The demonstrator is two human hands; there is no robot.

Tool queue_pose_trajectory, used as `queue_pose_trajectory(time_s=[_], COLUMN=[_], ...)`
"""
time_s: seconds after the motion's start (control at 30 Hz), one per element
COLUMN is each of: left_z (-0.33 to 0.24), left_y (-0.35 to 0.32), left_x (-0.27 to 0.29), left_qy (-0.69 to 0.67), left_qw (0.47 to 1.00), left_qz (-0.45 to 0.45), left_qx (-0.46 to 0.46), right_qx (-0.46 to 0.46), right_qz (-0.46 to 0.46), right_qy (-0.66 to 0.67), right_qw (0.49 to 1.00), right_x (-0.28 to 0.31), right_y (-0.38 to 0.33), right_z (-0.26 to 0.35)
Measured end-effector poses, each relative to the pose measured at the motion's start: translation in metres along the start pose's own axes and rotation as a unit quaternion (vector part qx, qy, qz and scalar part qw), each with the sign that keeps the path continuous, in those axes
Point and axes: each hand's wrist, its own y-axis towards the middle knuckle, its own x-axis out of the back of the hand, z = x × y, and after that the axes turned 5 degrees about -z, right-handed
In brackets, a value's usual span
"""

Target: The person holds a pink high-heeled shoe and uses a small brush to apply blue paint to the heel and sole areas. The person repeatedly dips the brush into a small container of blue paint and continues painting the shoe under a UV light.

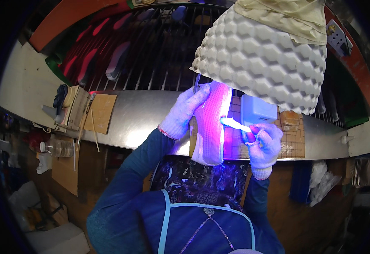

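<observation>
A shoe (210,122), lit pink and violet, stands on end above the metal counter, its heel toward me. My left hand (184,111), in a white knit glove, is closed on its upper left side. My right hand (264,146), gloved the same way, pinches a small brush (238,125) by its handle. The brush's tip touches the shoe's right edge, where a strip glows bright blue-white. Behind the brush is a pale blue-lit container (258,111).
A quilted whitish cover (261,59) hangs over the work spot. Beyond the metal counter (134,114), several soles (118,61) lie on a barred conveyor (151,63). Cardboard (101,114) and thin sticks (94,129) lie left. A gridded board (293,146) lies right.
</observation>
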Motion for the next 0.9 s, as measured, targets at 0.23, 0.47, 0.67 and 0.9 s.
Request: queue_pose_trajectory(time_s=[0.23, 0.47, 0.67, 0.9], left_z=[-0.003, -0.001, 0.004, 0.005], left_y=[0.002, 0.004, 0.0, -0.021], left_x=[0.002, -0.013, -0.001, -0.009], left_qy=[0.01, -0.237, -0.291, -0.318], left_qw=[1.0, 0.937, 0.915, 0.926], left_qz=[-0.026, -0.074, -0.064, -0.056], left_qx=[0.006, 0.246, 0.271, 0.195], right_qx=[-0.007, -0.229, -0.201, -0.346], right_qz=[-0.003, -0.064, 0.106, 0.018], right_qy=[0.09, 0.16, 0.346, 0.286], right_qw=[0.996, 0.958, 0.911, 0.893], right_x=[0.001, -0.027, -0.011, -0.038], right_y=[-0.01, 0.011, 0.008, -0.003], right_z=[0.004, -0.001, -0.001, 0.0])
